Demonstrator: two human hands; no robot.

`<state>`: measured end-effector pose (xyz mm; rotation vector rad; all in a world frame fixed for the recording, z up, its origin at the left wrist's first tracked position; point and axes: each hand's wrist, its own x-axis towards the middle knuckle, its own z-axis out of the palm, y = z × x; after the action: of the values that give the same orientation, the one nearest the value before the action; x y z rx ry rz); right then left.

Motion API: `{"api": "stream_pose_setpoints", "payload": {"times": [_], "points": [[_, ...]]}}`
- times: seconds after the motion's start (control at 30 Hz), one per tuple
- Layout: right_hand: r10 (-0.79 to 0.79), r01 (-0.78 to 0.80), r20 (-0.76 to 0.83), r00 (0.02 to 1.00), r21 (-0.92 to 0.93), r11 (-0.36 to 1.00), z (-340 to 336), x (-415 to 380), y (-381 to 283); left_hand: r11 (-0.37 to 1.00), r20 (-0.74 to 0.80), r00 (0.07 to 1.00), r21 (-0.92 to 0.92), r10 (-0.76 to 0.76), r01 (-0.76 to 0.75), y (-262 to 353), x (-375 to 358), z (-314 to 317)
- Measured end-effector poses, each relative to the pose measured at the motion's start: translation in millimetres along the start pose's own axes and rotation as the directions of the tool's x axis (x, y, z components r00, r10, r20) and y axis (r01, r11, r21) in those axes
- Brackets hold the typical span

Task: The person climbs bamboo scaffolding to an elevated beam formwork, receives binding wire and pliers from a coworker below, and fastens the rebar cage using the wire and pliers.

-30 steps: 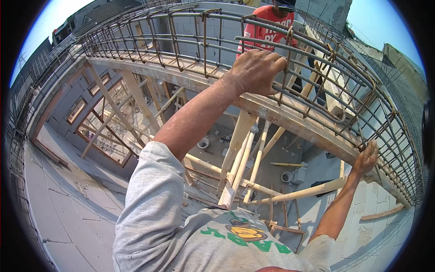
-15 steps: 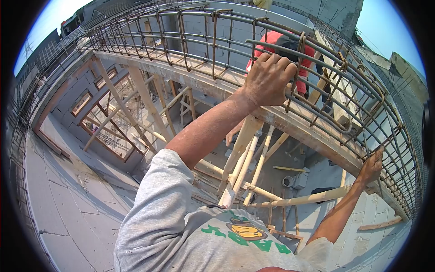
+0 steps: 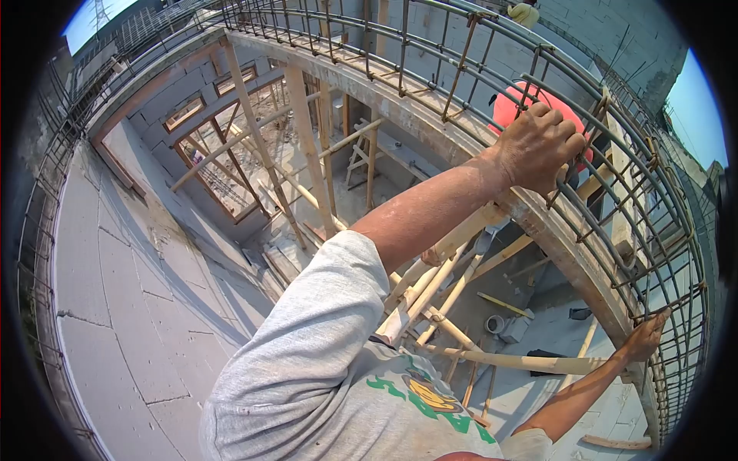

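Observation:
A long cage of steel rebar (image 3: 460, 69) with tied stirrups curves along the top and right of the view. My left hand (image 3: 538, 147) is closed round a bar of it, knuckles up, at the upper right. Lower down on the right, my right hand (image 3: 646, 338) has its fingers closed on a thin bar at the cage's lower edge. Beneath the cage runs a timber-edged beam form (image 3: 565, 250). Just behind my left hand is a co-worker in red (image 3: 510, 111), mostly hidden by the hand and the bars.
Slanting bamboo and timber props (image 3: 307, 138) stand below, beside a grey block wall (image 3: 150, 123) with framed openings. A pale block surface (image 3: 108, 292) lies at the left. On the floor below are a bucket (image 3: 494, 324) and blocks. Another worker's glove (image 3: 524, 14) shows at the top.
The view has shifted, so the cage, the props and both hands sit differently in the frame. Both hands remain on the bars. The co-worker's red top is now more hidden behind my left hand.

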<state>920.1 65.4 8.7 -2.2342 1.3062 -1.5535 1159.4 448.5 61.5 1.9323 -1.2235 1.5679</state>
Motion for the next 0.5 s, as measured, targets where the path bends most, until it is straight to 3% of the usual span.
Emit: {"api": "stream_pose_setpoints", "payload": {"times": [0.03,0.1,0.17,0.27,0.5], "points": [[0.060,-0.054,0.083,0.995,-0.079,0.995,-2.4,5.9,3.4,1.000,-0.014,1.000,-0.003,-0.005,0.005,1.1,0.7,-3.6],[0.101,-0.098,0.077,0.992,-0.047,0.994,12.5,19.3,22.9,1.000,0.021,1.000,-0.007,-0.010,0.010,1.3,0.8,-8.7],[0.134,-0.116,0.053,0.990,-0.252,0.961,9.5,21.7,13.9,0.999,0.066,0.998,0.022,-0.024,0.023,2.1,0.7,-9.6],[-0.086,0.077,-0.106,0.991,-0.091,0.993,26.4,27.9,36.6,0.998,0.094,0.994,0.035,-0.047,0.043,3.2,1.5,-13.7],[-0.006,-0.005,-0.069,0.998,-0.162,0.987,30.4,37.9,46.5,0.995,0.134,0.989,0.091,-0.061,0.049,5.2,1.0,-13.9]]}}
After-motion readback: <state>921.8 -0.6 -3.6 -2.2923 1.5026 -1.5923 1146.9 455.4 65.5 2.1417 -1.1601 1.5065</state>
